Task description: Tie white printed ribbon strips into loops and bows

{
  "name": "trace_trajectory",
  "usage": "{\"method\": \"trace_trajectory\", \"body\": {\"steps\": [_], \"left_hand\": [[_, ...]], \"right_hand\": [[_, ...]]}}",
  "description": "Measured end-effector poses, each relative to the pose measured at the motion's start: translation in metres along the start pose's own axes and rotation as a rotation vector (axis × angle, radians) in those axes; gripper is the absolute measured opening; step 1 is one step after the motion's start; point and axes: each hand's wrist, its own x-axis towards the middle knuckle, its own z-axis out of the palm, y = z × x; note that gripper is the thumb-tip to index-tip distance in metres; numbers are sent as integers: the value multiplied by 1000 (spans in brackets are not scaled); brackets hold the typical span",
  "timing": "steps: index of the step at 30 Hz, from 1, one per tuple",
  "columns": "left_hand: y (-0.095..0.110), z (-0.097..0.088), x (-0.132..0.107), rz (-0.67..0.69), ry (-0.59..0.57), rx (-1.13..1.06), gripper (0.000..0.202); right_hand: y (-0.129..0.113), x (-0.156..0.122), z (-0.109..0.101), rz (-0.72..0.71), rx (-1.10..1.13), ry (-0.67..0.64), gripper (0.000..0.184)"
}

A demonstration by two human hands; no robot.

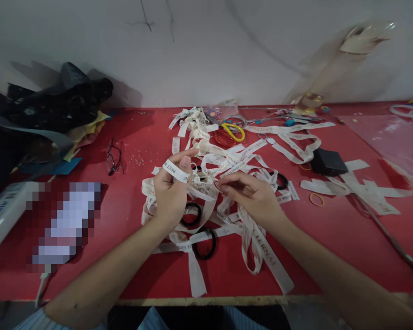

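Observation:
My left hand (170,195) is closed on a white printed ribbon (176,172), which loops across the backs of its fingers and reads "BEST W". The ribbon's further run between the hands is partly hidden. My right hand (256,197) pinches thumb and fingertips together beside it; a thin reddish bit shows at the tips, too small to name. Under and around both hands lies a tangled heap of printed ribbon (223,160). Black rings (205,245) rest on the heap near my left wrist, and a longer ribbon tail (270,259) hangs toward the table's front edge.
On the red table (131,256) are a phone (67,224) with a cable, eyeglasses (113,156), and yellow-handled scissors (233,131). A black box (329,162), a yellow rubber band (316,199) and a thin metal rod (387,236) lie right. Black bags (58,101) stand back left.

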Motion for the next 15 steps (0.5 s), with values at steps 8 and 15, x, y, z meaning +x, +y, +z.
{"method": "trace_trajectory", "body": {"steps": [8, 15], "left_hand": [[0, 1, 0, 5, 32, 23, 24], [1, 1, 0, 25, 56, 17, 25]], "right_hand": [[-3, -1, -2, 203, 197, -117, 22], [-8, -2, 1, 306, 330, -152, 28]]}}
